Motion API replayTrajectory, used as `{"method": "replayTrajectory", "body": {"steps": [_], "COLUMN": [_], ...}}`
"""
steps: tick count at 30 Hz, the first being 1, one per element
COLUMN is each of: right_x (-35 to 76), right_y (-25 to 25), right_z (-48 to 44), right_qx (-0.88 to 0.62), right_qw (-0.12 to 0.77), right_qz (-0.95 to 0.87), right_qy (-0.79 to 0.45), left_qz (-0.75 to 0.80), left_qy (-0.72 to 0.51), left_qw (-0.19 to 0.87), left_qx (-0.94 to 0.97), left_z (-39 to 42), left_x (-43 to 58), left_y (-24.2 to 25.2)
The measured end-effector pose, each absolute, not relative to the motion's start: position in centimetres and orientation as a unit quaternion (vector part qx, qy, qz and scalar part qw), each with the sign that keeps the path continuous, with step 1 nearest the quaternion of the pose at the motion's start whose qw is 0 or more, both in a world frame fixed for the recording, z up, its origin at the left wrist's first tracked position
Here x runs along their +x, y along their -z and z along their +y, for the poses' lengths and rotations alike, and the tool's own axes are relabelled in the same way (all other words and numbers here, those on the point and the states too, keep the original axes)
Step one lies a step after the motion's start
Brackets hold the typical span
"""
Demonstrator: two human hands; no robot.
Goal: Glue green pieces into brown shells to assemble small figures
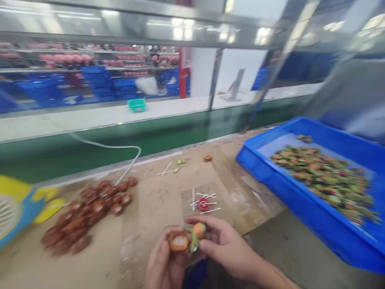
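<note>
Nearest the head camera, left hand (164, 263) pinches a brown cup-shaped piece (178, 241); right hand (224, 245) pinches an orange-and-green piece (197, 233) touching it, low over the tabletop (150, 200). Brown pieces (87, 212) lie heaped left; a blue crate (300, 192) of green-orange bits sits right.

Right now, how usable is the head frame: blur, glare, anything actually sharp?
Head view: motion blur across the whole frame, worst on the blue crate and the brown pieces pile; glare streaks on the shiny overhead rail; background shelves soft. Sharpest area is near the left hand and right hand, holding a brown cup-shaped piece and an orange-green piece; lighting even, shadows faint.
</note>
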State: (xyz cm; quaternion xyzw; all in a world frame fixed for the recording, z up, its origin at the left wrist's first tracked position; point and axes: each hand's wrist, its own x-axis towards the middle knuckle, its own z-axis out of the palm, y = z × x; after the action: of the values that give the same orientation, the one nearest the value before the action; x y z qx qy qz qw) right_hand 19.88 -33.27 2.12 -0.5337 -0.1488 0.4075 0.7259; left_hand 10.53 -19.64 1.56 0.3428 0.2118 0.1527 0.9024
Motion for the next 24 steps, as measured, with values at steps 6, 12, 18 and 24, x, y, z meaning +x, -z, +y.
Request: {"method": "replayTrajectory", "body": {"steps": [6, 12, 18, 24], "right_x": [20.4, 20.9, 21.0, 21.0], "right_y": [-2.8, -2.7, -5.6, -6.0], "right_z": [-33.5, -33.8, -32.8, -32.2], "right_qx": [-0.561, -0.676, -0.734, -0.718], "right_qw": [0.686, 0.626, 0.479, 0.44], "right_qz": [-0.19, -0.296, -0.474, -0.532], "right_qy": [-0.422, -0.253, -0.08, -0.091], "left_qz": [0.133, 0.152, 0.109, 0.1], "left_qy": [-0.208, -0.216, -0.248, -0.255], "left_qw": [0.927, 0.917, 0.858, 0.855], "left_qx": [0.284, 0.3, 0.436, 0.441], "left_z": [-19.3, -18.4, -17.8, -18.2], "left_x": [9.3, 8.2, 8.2, 8.4], "left_y": [-1.0, -0.8, -0.5, -0.5]}}
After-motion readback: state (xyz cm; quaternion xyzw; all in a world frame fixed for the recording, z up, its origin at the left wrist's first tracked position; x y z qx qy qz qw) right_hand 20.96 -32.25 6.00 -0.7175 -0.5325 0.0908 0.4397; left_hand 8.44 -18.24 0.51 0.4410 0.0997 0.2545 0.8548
